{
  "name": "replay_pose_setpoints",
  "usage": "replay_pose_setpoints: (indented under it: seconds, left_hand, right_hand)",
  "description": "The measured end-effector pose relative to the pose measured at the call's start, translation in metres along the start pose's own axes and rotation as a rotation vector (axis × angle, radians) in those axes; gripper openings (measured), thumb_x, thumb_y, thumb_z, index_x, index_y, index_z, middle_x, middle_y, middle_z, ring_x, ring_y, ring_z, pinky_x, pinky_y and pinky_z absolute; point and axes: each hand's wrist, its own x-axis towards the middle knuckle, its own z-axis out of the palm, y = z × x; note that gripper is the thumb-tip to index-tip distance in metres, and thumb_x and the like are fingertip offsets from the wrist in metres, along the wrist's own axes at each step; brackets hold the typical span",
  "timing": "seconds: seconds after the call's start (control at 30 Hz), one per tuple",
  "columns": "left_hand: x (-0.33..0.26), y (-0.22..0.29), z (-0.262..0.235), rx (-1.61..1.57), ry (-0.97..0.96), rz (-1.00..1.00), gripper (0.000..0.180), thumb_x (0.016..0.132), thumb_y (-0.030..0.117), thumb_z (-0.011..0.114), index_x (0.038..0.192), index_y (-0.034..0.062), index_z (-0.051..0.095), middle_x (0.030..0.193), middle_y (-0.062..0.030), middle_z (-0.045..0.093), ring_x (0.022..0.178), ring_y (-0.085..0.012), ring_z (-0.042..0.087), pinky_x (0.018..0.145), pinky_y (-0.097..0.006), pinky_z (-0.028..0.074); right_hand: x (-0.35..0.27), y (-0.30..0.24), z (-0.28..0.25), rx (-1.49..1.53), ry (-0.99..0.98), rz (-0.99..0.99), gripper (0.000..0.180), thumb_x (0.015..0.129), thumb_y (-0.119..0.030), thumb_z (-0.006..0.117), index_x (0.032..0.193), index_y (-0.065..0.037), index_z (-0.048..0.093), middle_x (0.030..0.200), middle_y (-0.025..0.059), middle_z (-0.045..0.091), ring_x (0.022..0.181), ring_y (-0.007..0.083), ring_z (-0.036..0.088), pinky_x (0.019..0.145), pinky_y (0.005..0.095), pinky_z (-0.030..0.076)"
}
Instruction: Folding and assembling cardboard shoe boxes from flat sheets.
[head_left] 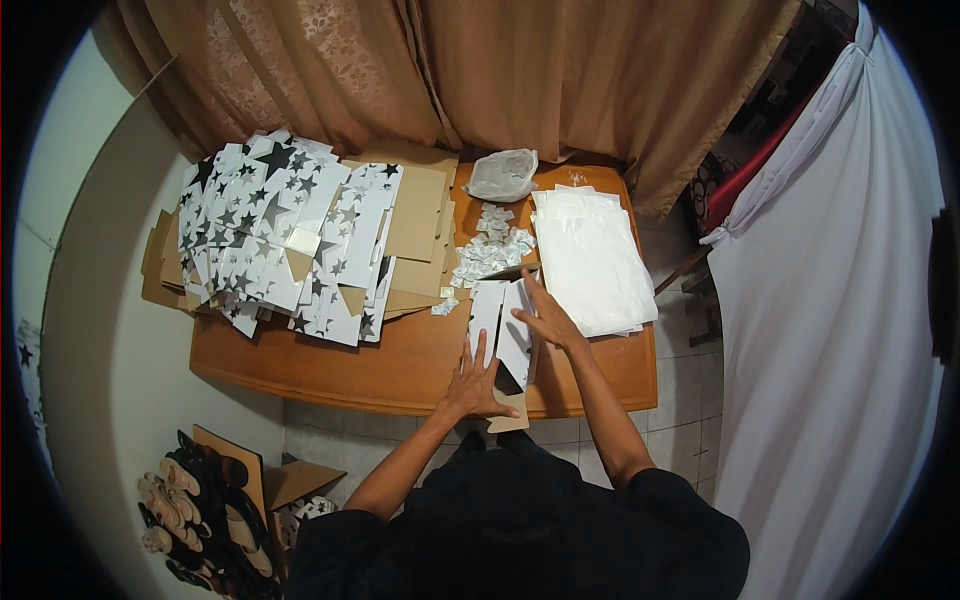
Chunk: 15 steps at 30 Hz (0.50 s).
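A narrow white cardboard box with a brown inside stands at the table's front edge, its long top flaps folded nearly together with a dark gap between them. My left hand lies at its near left side, fingers spread, thumb toward the brown end flap that sticks out over the edge. On the right side, my right hand has its fingers stretched apart, touching the box near its far end. A raised brown flap shows at that far end.
Flat star-printed white cardboard pieces are heaped on the wooden table at left. Small white packets lie beyond the box, below a clear plastic bag. White sheets are stacked at right. Shoes fill the lower left.
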Motion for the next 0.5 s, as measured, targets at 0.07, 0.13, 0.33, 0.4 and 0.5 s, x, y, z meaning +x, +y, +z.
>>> replay_pose_setpoints:
  seconds: [0.07, 0.13, 0.33, 0.4, 0.5]
  left_hand:
    - [0.001, 0.001, -0.005, -0.03, -0.017, -0.017, 0.149, 0.049, 0.085, 0.077, 0.161, 0.0105, 0.011, 0.164, -0.0263, -0.013, 0.147, -0.0586, -0.003, 0.103, -0.077, 0.03]
    - [-0.001, -0.005, -0.003, -0.199, 0.094, 0.011, 0.134, 0.064, 0.084, 0.069, 0.161, 0.0111, 0.013, 0.166, -0.0249, -0.007, 0.148, -0.0563, 0.001, 0.105, -0.076, 0.029]
    - [0.002, -0.013, 0.011, -0.237, 0.284, 0.086, 0.091, 0.094, 0.052, 0.058, 0.161, 0.0117, 0.011, 0.164, -0.0281, 0.004, 0.147, -0.0569, 0.011, 0.117, -0.062, 0.025]
    - [0.003, -0.016, 0.012, -0.284, 0.336, 0.144, 0.087, 0.095, 0.043, 0.058, 0.16, 0.0081, 0.012, 0.163, -0.0294, 0.007, 0.147, -0.0543, 0.013, 0.119, -0.058, 0.02]
    - [0.004, -0.011, 0.007, -0.353, 0.357, 0.169, 0.083, 0.095, 0.031, 0.058, 0.159, 0.0037, 0.013, 0.162, -0.0307, 0.012, 0.148, -0.0507, 0.016, 0.122, -0.053, 0.015]
  right_hand:
    - [-0.009, 0.008, 0.005, -0.039, -0.031, -0.046, 0.086, 0.091, -0.052, 0.064, 0.157, -0.01, 0.029, 0.158, 0.0258, 0.031, 0.144, 0.0454, 0.032, 0.12, 0.0465, 0.027]
    - [-0.02, 0.0, 0.012, -0.428, -0.137, 0.034, 0.092, 0.087, -0.06, 0.064, 0.156, -0.01, 0.031, 0.156, 0.0304, 0.03, 0.143, 0.0526, 0.03, 0.119, 0.049, 0.028]
    - [-0.042, -0.01, 0.036, -0.294, 0.039, 0.144, 0.1, 0.079, -0.065, 0.069, 0.154, -0.008, 0.035, 0.148, 0.0434, 0.029, 0.136, 0.0577, 0.035, 0.112, 0.054, 0.037]
    - [-0.046, -0.011, 0.04, -0.305, 0.061, 0.179, 0.102, 0.078, -0.064, 0.071, 0.154, -0.008, 0.034, 0.147, 0.0437, 0.028, 0.135, 0.0576, 0.037, 0.11, 0.0539, 0.039]
    - [-0.051, -0.006, 0.044, -0.254, 0.037, 0.232, 0.105, 0.077, -0.06, 0.076, 0.156, -0.008, 0.031, 0.147, 0.0422, 0.028, 0.134, 0.0568, 0.039, 0.108, 0.053, 0.042]
